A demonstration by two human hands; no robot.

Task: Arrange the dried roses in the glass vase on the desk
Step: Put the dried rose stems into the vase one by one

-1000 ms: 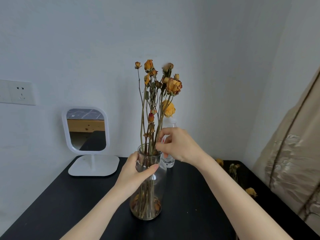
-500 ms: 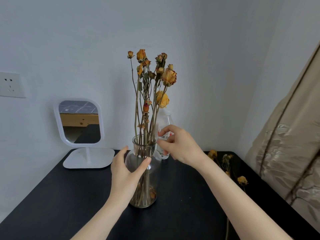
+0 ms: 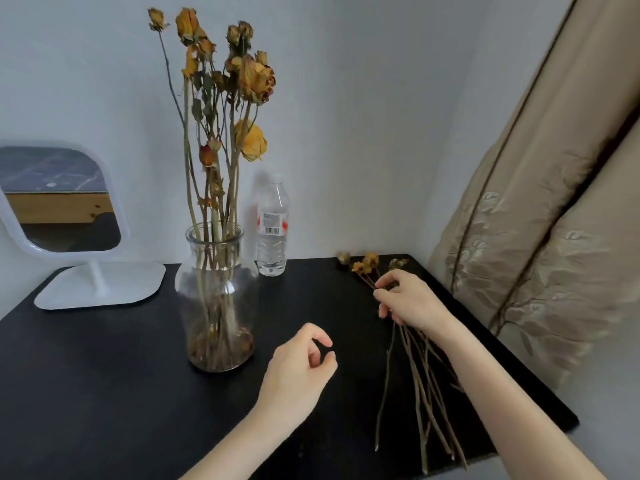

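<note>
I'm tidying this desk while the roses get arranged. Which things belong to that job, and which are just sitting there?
Part of the job:
glass vase with roses already in it
loose dried roses lying on the desk
right hand reaching into them

Just there:
mirror
water bottle
curtain

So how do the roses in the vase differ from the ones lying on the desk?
The roses in the vase stand upright, stems down in the glass vase; the loose roses lie flat on the desk near its right edge. The vase bunch is fuller, with big yellow blooms; the loose ones are fewer, with small heads. No hand touches the vase roses; the right hand is on the loose stems. Both are dry and yellow-brown.
</note>
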